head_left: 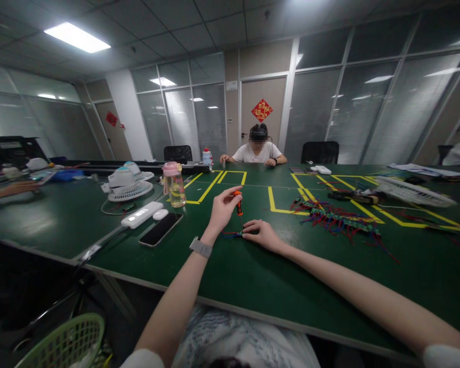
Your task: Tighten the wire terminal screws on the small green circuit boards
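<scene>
Left hand (223,208) gripping orange screwdriver (238,202) — upright, right hand (261,234) pressing wired part (234,234)

Left hand (223,208) raised, fingers (230,195) pinched — right hand (261,234) seemingly flat.

Bright ceiling panels (76,37), table (253,276) sheen, wide-angle edge distortion

Table (253,286): fan (126,185), bottle (174,184), power strip (141,214), phone (161,228) at L; wire pile (329,217) at R. Basket (67,340) on floor, btm L.
</scene>
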Available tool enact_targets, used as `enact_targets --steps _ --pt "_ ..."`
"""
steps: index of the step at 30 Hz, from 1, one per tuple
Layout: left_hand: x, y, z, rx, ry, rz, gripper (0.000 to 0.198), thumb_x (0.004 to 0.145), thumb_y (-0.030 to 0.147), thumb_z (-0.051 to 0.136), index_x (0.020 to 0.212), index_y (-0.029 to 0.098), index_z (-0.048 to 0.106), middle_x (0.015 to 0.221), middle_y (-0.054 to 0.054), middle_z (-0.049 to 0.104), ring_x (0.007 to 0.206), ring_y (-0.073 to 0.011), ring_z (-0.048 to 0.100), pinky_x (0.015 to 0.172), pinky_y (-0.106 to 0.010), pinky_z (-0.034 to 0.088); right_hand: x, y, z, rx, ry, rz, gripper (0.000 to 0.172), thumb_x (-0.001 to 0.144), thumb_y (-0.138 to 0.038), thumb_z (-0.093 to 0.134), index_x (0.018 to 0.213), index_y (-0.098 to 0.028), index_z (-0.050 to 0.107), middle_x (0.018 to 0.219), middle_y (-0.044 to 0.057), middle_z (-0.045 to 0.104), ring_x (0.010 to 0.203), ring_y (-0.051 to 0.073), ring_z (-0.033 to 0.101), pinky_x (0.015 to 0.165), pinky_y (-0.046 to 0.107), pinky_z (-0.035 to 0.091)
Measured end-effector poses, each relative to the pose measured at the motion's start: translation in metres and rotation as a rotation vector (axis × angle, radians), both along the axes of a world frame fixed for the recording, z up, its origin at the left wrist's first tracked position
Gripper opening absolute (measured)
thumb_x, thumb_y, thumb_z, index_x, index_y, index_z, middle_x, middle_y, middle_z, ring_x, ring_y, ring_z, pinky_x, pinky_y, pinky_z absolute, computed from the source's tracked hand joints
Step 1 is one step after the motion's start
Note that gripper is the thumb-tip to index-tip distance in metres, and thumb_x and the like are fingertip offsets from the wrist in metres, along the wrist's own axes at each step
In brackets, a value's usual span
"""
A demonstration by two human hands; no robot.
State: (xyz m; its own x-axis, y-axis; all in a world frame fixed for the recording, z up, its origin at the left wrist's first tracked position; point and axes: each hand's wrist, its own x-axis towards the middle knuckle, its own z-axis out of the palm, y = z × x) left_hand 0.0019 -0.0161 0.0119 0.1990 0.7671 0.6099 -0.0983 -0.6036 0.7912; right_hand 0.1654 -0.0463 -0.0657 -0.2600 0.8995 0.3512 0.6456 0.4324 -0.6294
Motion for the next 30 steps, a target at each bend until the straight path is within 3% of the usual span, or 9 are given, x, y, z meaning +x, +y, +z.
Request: enact_targets --steps 5,13,15,18,20,22,26,28,30 --pt "-0.001 0.011 0.009 -0.046 0.068 -0.13 0.032 0.085 0.029 0.05 0.113 0.018 0.063 0.108 -0.01 0.066 0.094 -0.0212 0.064 0.084 -0.036 0.049 0.002 0.011 -0.001 0.013 0.008 0.019 0.02 0.073 -0.034 0.066 0.086 -0.022 0.075 0.105 0.007 0.066 0.099 0.023 0.059 0.093 0.038 0.041" --pt "-0.009 0.037 0.02 -0.096 0.129 -0.26 0.033 0.079 0.032 0.059 0.107 0.016 0.065 0.101 -0.011 0.069 0.091 -0.0213 0.064 0.083 -0.036 0.049 0.002 0.046 0.004 -0.006 0.073 0.187 0.02 0.068 -0.035 0.069 0.077 -0.019 0.075 0.1 0.007 0.066 0.091 0.021 0.062 0.088 0.034 0.045" --pt "-0.012 0.042 0.015 -0.081 0.099 -0.225 0.032 0.079 0.033 0.059 0.106 0.016 0.065 0.096 -0.01 0.069 0.086 -0.0192 0.065 0.08 -0.035 0.049 0.002 0.05 0.003 -0.011 0.099 0.223 0.019 0.068 -0.035 0.069 0.075 -0.018 0.074 0.099 0.007 0.066 0.091 0.02 0.062 0.088 0.033 0.045" --pt "-0.016 0.046 0.004 0.003 0.058 0.01 0.028 0.078 0.033 0.06 0.1 0.017 0.067 0.087 -0.006 0.068 0.079 -0.016 0.063 0.077 -0.031 0.048 0.003 0.051 0.0 0.009 0.124 0.246 0.019 0.068 -0.035 0.069 0.076 -0.018 0.074 0.099 0.006 0.066 0.092 0.02 0.061 0.088 0.033 0.045" --pt "-0.016 0.046 -0.002 0.056 0.042 0.131 0.024 0.078 0.032 0.06 0.096 0.018 0.069 0.092 -0.006 0.067 0.083 -0.0157 0.061 0.08 -0.029 0.047 0.003 0.051 -0.001 0.021 0.134 0.252 0.021 0.069 -0.036 0.069 0.078 -0.018 0.074 0.099 0.007 0.067 0.092 0.02 0.061 0.088 0.034 0.045" --pt "-0.015 0.045 -0.006 0.048 -0.003 0.126 0.026 0.08 0.031 0.057 0.101 0.019 0.067 0.102 -0.006 0.065 0.089 -0.016 0.061 0.082 -0.028 0.046 0.004 0.051 -0.002 0.018 0.131 0.248 0.021 0.069 -0.036 0.069 0.079 -0.018 0.074 0.1 0.007 0.066 0.092 0.02 0.061 0.089 0.033 0.045" --pt "-0.008 0.039 -0.006 -0.073 -0.083 -0.104 0.034 0.085 0.03 0.049 0.116 0.02 0.059 0.111 -0.008 0.062 0.088 -0.0166 0.063 0.077 -0.031 0.05 0.004 0.054 -0.006 0.018 0.123 0.223 0.02 0.069 -0.035 0.07 0.079 -0.018 0.074 0.099 0.006 0.067 0.092 0.019 0.062 0.089 0.033 0.045" --pt "-0.005 0.035 -0.005 -0.049 -0.05 -0.095 0.035 0.084 0.031 0.053 0.116 0.02 0.059 0.106 -0.008 0.064 0.084 -0.0157 0.063 0.076 -0.031 0.05 0.004 0.055 -0.008 0.024 0.131 0.222 0.018 0.069 -0.034 0.07 0.079 -0.019 0.074 0.098 0.006 0.067 0.091 0.02 0.062 0.088 0.033 0.045" --pt "-0.003 0.03 -0.004 0.032 0.01 0.004 0.032 0.08 0.03 0.059 0.11 0.02 0.063 0.1 -0.006 0.065 0.082 -0.0148 0.062 0.075 -0.028 0.05 0.003 0.056 -0.009 0.03 0.142 0.231 0.018 0.069 -0.033 0.07 0.08 -0.019 0.074 0.097 0.007 0.067 0.091 0.02 0.062 0.088 0.034 0.045"
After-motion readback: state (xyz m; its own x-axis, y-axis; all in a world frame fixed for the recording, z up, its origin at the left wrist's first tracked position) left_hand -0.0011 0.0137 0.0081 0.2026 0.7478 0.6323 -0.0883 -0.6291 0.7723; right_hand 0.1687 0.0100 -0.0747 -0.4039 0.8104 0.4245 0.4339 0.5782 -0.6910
